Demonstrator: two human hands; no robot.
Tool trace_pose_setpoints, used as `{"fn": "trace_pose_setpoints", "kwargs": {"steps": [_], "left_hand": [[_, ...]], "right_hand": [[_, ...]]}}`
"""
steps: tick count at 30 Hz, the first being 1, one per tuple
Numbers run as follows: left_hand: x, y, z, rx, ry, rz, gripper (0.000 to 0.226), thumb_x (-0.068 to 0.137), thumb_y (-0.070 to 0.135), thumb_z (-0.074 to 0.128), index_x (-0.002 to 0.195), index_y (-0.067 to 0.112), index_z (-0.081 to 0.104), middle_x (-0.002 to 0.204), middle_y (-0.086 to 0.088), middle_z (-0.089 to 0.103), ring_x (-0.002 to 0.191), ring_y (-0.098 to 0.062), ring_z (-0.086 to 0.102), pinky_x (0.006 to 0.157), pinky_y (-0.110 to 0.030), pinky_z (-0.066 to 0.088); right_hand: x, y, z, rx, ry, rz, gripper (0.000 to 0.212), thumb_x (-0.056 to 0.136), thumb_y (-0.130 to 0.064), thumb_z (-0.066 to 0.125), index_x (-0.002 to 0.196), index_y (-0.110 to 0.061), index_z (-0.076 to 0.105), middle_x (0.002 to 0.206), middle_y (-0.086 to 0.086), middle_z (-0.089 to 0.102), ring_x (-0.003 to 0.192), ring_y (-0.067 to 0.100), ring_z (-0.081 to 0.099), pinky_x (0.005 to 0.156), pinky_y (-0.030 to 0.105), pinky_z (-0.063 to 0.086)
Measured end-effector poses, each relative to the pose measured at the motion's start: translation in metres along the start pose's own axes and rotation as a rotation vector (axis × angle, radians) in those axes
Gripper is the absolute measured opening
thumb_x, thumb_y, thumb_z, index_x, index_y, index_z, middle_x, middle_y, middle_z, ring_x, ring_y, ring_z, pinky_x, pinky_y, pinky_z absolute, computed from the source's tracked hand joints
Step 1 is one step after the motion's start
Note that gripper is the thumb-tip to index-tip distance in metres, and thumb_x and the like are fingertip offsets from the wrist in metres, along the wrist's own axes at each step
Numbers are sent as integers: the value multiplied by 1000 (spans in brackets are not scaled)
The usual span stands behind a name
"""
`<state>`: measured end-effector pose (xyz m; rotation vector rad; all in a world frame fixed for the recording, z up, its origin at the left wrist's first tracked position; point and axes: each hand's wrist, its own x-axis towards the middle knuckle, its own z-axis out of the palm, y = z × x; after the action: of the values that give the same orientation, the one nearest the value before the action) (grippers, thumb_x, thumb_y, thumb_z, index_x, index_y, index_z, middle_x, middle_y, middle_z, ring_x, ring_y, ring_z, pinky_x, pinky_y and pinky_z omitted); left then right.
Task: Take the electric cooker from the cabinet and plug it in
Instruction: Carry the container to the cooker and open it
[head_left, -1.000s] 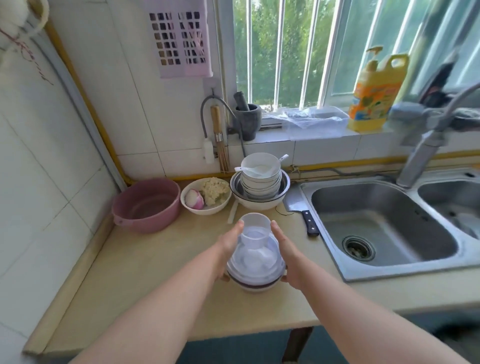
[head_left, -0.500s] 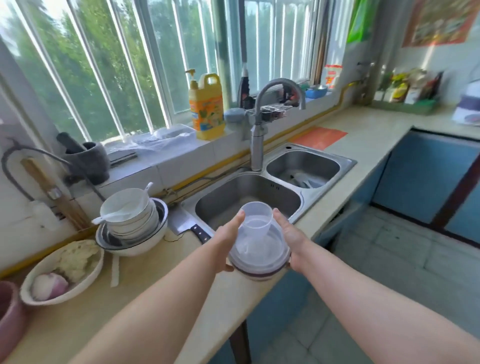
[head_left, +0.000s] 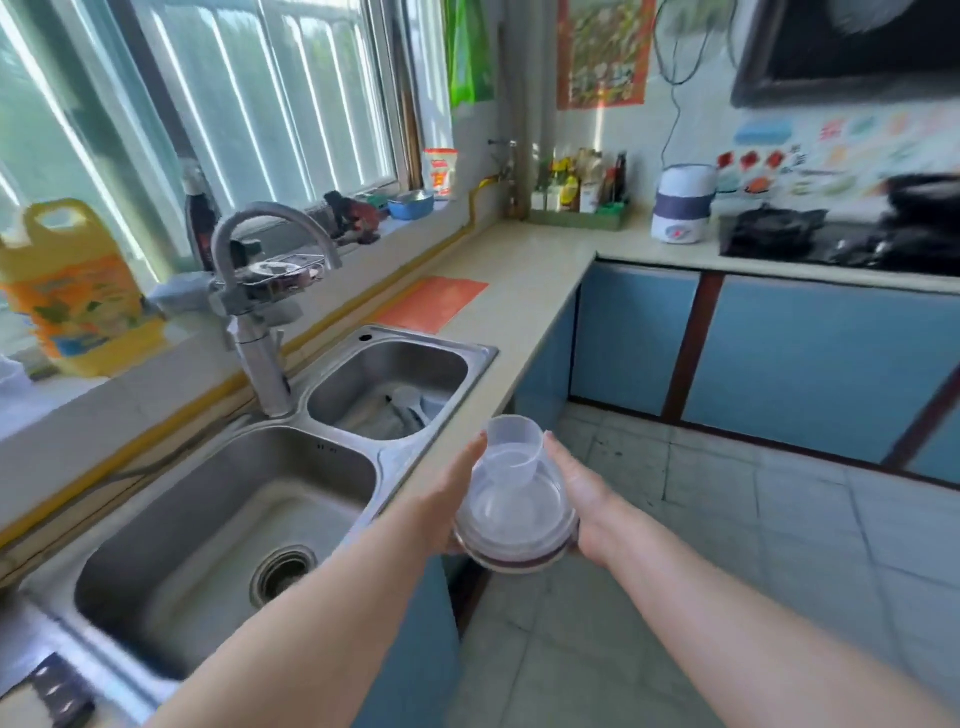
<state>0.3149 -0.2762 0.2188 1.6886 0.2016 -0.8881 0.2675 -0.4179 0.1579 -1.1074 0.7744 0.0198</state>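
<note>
We hold the electric cooker (head_left: 514, 525) in the lower centre of the frame. It is lifted in the air just past the front edge of the table (head_left: 524, 270), with the tiled floor (head_left: 727, 545) below it. It is a small round pot with a dark band under a clear lid, and a clear cup (head_left: 514, 441) sits on top of the lid. Our left hand (head_left: 449, 501) grasps its left side and our right hand (head_left: 584, 493) grasps its right side. The fingers (head_left: 474, 453) we can see lie up along the cup, and the rest are hidden behind the pot.

Just left of the cooker lies the double sink (head_left: 480, 356), with its small basin nearest and its large basin toward the lower left. A curved tap (head_left: 260, 312) stands behind the sink. A yellow detergent bottle (head_left: 67, 286) stands on the window sill at the left edge. An orange mat (head_left: 431, 304) lies on the table beyond the sink.

In the upper right, a white and purple appliance (head_left: 680, 208) stands on the table beside a tray of bottles (head_left: 579, 195), with a black hob (head_left: 831, 244) to its right. Blue cabinet doors (head_left: 810, 364) fill the right middle. A dark knife handle (head_left: 57, 691) shows in the lower left corner.
</note>
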Motion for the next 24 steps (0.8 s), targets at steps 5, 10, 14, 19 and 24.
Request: {"fn": "trace_pose_setpoints", "kwargs": {"steps": [5,10,14,19,24], "left_hand": [[43,43,81,59,-72,-3,39,86,62,54,80,24,56,80,-4,62,72,-22,60,79,-38,53],[100,91,139,68,-160,-8,43,87,64,51,92,21,58,85,-5,63,71,-23,62,59,-31,48],[154,143,172,109,-208,36,47,88,62,51,107,19,58,87,-5,64,70,-21,62,56,-30,45],[236,229,211,149,-282,91,42,92,56,50,108,17,56,83,-3,61,67,-19,59,50,-29,40],[311,309,250,176,-326,72,49,90,57,52,117,16,58,84,-3,63,65,-18,60,46,-26,42]], "right_hand": [[38,-53,-73,50,84,18,62,78,-65,60,108,-11,72,104,19,73,99,38,69,95,51,52],[89,-102,-121,97,106,3,58,78,-67,59,102,-16,74,101,15,75,98,35,69,95,47,52],[140,-147,-144,107,178,-39,52,79,-67,57,91,-18,73,89,13,76,88,32,70,85,41,56],[224,-224,-167,125,307,-104,59,71,-68,65,97,-16,73,94,13,76,89,33,71,85,42,56],[301,-298,-188,171,362,-124,61,72,-68,64,101,-16,73,95,13,76,89,31,72,73,35,56]]}}
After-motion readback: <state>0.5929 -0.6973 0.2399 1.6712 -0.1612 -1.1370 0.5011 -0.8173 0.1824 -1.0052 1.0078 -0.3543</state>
